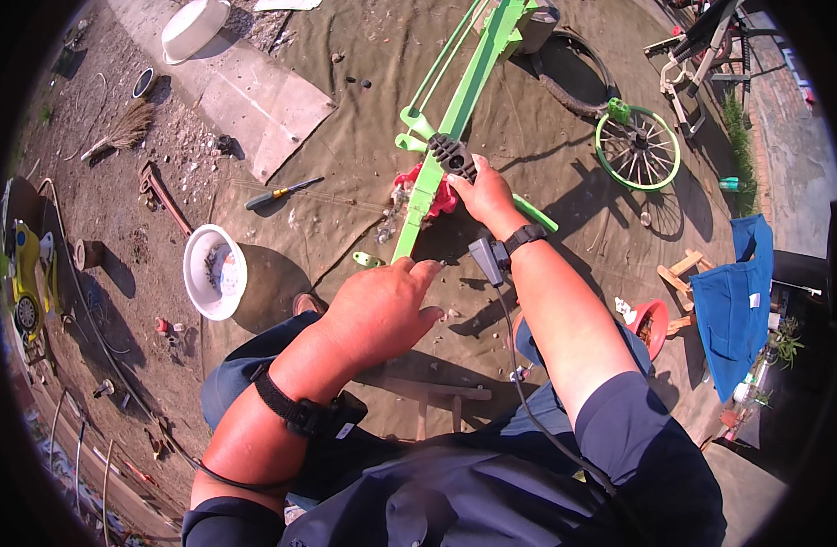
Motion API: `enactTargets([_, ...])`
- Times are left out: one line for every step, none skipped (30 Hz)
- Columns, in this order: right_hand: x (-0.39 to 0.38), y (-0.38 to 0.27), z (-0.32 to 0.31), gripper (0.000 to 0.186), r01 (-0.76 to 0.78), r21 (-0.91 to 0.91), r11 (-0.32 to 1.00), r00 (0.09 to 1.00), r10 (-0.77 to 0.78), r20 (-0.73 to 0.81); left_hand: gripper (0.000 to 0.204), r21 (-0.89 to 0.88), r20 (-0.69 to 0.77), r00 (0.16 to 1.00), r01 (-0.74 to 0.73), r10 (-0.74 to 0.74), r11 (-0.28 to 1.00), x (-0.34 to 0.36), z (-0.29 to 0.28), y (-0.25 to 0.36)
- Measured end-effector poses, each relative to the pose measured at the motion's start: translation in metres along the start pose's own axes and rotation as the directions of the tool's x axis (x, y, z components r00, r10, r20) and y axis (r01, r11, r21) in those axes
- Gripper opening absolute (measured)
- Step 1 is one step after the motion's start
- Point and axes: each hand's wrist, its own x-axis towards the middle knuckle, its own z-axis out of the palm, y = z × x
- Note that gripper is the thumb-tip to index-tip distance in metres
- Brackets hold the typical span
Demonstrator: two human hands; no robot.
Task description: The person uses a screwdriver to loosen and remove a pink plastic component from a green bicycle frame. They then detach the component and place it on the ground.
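Observation:
A long bright green metal bar (444,137), part of a frame with thin green rods, slants from the top of the view toward me. My right hand (490,196) is closed on a black ribbed piece with a round hole (452,155), held against the bar's side. My left hand (377,305) is by the bar's lower end, thumb and forefinger apart; its other fingers are partly hidden. Whether it touches the bar I cannot tell. Red cloth or plastic (441,196) lies under the bar. A small green part with holes (367,260) rests on the mat beside my left hand.
A screwdriver (280,193) lies left of the bar, near a white bucket (192,273) and a red pipe wrench (168,201). Rightward are a green-rimmed wheel (666,173), a black tyre (573,102), a blue cloth (730,301) and a red bowl (657,326).

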Motion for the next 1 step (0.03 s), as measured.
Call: enactTargets([-0.0012,0.0051,0.0026,0.069,0.002,0.011,1.000,1.000,-0.001,-0.016,0.056,0.000,0.009,1.000,0.005,-0.005,1.000,0.0007,-0.0013,0.0012])
